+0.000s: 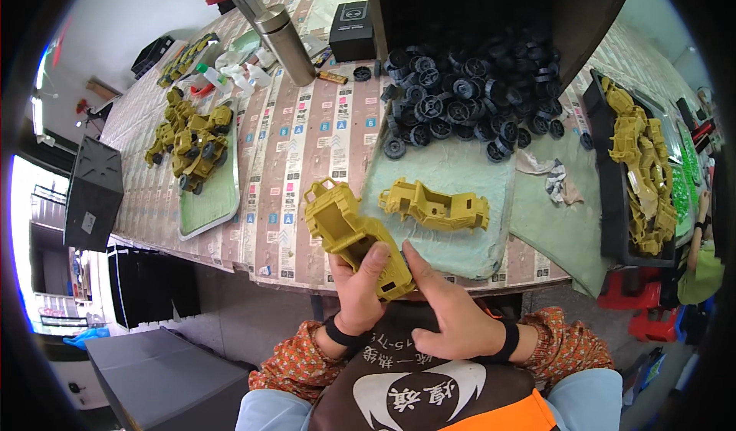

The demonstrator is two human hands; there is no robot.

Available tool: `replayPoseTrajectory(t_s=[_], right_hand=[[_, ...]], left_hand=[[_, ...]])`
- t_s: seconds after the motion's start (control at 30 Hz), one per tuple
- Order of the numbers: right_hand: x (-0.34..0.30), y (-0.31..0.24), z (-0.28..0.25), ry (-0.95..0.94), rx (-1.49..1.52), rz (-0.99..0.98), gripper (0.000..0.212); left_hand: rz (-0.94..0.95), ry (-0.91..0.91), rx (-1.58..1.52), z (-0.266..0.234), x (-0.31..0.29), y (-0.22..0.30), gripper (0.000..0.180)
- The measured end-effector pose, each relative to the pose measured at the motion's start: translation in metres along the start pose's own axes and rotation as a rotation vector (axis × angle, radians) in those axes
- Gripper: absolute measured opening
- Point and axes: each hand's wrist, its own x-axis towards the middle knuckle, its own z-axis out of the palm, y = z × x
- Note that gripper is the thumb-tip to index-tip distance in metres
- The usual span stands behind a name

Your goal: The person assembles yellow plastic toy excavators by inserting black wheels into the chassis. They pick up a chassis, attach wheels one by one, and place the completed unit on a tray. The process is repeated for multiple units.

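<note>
Where green mats (452, 178) cover the patterned table (307, 139), black wheels (468, 93) pile.

My workbench (307, 155) papered with printed sheets, green mat (452, 224) before me bearing a yellow toy truck body (437, 205), black wheels (468, 97) heaped far, green tray (211, 193) left, black tray (613, 201) right.
</note>
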Motion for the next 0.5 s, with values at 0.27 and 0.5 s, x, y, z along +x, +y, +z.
replayPoseTrajectory(t_s=[0.27, 0.5], right_hand=[[0.058, 0.039, -0.122, 0.531, -0.642, 0.171, 0.015], [0.08, 0.097, -0.168, 0.486, -1.047, 0.062, 0.037]], left_hand=[[-0.282, -0.258, -0.05, 0.0, 0.02, 0.031, 0.059], [-0.418, -0.281, -0.026, -0.012, 0.022, 0.034, 0.053]])
